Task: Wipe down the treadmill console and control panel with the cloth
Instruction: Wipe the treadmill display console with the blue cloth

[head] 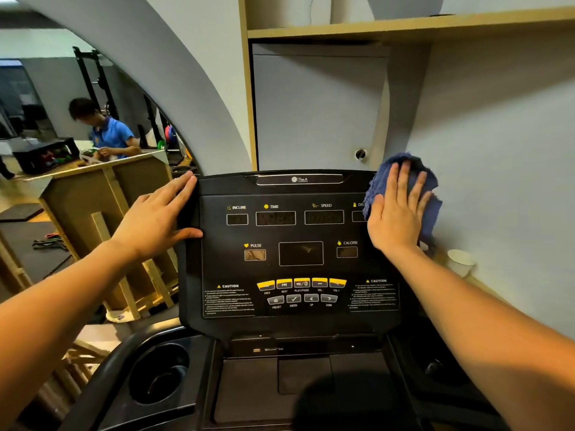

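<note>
Both hands are on the treadmill console (292,244). At its left edge the left hand (155,217) lies flat with loose fingers, thumb on the face, bracing rather than gripping. Across the dark control panel (300,293) with its yellow buttons, the right hand (396,213) presses the blue cloth (401,169) flat-palmed against the far right corner. Soft and limp, the cloth probably bunches easily; spread fingers hold it best.
</note>
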